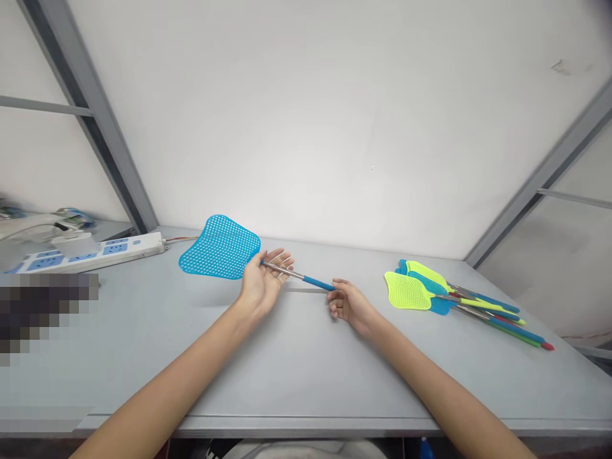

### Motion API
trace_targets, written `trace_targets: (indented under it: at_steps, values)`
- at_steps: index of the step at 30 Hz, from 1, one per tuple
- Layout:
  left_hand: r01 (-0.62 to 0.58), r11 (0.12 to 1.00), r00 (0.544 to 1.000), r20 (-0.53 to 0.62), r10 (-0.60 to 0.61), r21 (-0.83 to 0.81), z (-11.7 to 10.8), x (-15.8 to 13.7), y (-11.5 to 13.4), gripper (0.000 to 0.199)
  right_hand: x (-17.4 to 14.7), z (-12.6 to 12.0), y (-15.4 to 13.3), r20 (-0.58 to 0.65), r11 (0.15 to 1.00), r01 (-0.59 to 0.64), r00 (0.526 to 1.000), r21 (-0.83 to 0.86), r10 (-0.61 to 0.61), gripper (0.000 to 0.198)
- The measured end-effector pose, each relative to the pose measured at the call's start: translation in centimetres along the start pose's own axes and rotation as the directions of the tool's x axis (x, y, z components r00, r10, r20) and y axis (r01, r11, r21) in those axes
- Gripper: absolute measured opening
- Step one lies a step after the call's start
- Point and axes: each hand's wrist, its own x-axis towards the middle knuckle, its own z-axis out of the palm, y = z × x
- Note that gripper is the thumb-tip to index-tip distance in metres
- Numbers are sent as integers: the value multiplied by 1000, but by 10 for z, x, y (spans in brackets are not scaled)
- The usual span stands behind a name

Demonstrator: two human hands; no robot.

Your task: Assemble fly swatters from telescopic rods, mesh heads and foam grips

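A blue fly swatter [220, 247] with a perforated head and a metal shaft is held above the table, its head to the left. My left hand [265, 280] is palm up under the shaft close to the head, thumb against it and the other fingers stretched out. At the other end, the fingers of my right hand [351, 305] are curled round the tip of the blue handle. Off to the right lies a pile of fly swatters [408, 292] with yellow and blue heads, their handles pointing right.
A white power strip [138, 248] with blue sockets lies at the back left of the grey table [306, 376], a white plug in it and a cable behind. A white wall [306, 127] rises behind the table, with grey metal posts at both sides. A blurred patch covers the left edge.
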Motion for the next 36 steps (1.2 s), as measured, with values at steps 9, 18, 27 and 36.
trace_targets:
  at_steps: [9, 18, 27, 36]
  values:
    - [110, 990, 992, -56, -115, -88, -3, 4, 2, 23, -1, -1, -3, 54, 999, -34, 998, 13, 33, 22]
    - [114, 989, 989, -80, -121, -90, -7, 10, 1, 25, -13, 3, -3, 178, 977, 68, 984, -202, -32, 30]
    - [92, 992, 993, -61, -97, -82, -5, 9, 1, 23, -19, 9, -2, 255, 942, 75, 967, -326, 12, 35]
    - [75, 993, 997, 13, -74, -90, 1, 1, 1, 19, -26, 19, 3, 368, 947, 61, 928, -316, 63, 33]
